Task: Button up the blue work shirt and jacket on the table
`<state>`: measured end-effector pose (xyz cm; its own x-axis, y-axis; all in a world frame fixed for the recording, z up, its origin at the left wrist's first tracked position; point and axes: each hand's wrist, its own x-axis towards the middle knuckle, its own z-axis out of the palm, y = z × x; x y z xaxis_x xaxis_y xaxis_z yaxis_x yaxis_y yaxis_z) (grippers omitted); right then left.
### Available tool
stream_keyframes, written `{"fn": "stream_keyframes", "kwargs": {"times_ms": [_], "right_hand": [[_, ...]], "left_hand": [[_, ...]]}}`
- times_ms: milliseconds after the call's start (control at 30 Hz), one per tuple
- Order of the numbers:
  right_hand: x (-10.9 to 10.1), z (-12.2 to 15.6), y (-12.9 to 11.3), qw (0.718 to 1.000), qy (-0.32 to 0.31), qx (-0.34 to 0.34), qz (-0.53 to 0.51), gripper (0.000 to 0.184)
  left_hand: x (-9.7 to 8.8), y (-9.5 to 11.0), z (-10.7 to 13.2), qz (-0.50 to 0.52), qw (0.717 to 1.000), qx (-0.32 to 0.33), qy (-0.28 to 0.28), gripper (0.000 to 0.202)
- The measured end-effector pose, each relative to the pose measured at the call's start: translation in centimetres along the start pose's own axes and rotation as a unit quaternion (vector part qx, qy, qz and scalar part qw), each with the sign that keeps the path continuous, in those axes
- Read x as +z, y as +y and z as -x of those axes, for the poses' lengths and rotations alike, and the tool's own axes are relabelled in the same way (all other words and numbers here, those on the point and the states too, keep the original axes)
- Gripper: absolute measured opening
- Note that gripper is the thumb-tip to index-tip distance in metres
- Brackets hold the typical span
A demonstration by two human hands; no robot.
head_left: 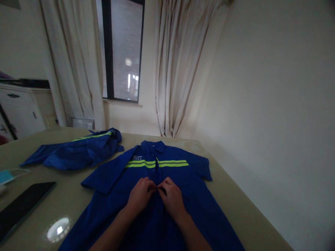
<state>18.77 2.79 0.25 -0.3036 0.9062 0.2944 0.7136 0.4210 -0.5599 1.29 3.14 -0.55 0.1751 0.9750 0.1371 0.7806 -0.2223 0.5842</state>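
A blue short-sleeved work shirt (117, 181) with yellow-green reflective stripes across the chest lies spread face up, its collar away from me. My left hand (142, 191) and my right hand (171, 195) meet over the middle of its front, just below the stripes. Both have thumb and fingers pinched together on the shirt's front edge, fingertips almost touching. Whatever small part sits between the fingertips, such as a button, is hidden. Above the hands, the front gapes slightly up to the collar.
Another blue garment (78, 153) with similar stripes lies crumpled at the back left of the table (75, 205). A dark tablet (24, 205) and a light blue face mask (6, 177) are at the left. The wall (274, 122) borders the table's right side; curtains (172, 69) hang behind.
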Motion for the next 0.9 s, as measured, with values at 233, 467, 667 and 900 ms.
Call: {"fn": "stream_keyframes", "kwargs": {"times_ms": [233,467,667,900], "right_hand": [[0.4,-0.8,0.0,0.996,0.032,0.063,-0.055,0.011],[1.2,-1.8,1.5,0.971,0.030,0.136,-0.194,0.012],[0.9,-1.9,1.4,0.976,0.029,0.141,-0.164,0.013],[1.3,-2.4,1.6,0.973,0.019,0.161,-0.162,0.015]], "left_hand": [[-0.9,0.8,0.5,-0.044,0.998,0.052,0.002,0.019],[-0.3,1.4,0.5,-0.200,0.971,0.126,0.023,0.022],[-0.2,0.9,0.4,-0.225,0.965,0.131,0.029,0.024],[-0.4,1.4,0.8,-0.226,0.964,0.132,0.048,0.013]]}}
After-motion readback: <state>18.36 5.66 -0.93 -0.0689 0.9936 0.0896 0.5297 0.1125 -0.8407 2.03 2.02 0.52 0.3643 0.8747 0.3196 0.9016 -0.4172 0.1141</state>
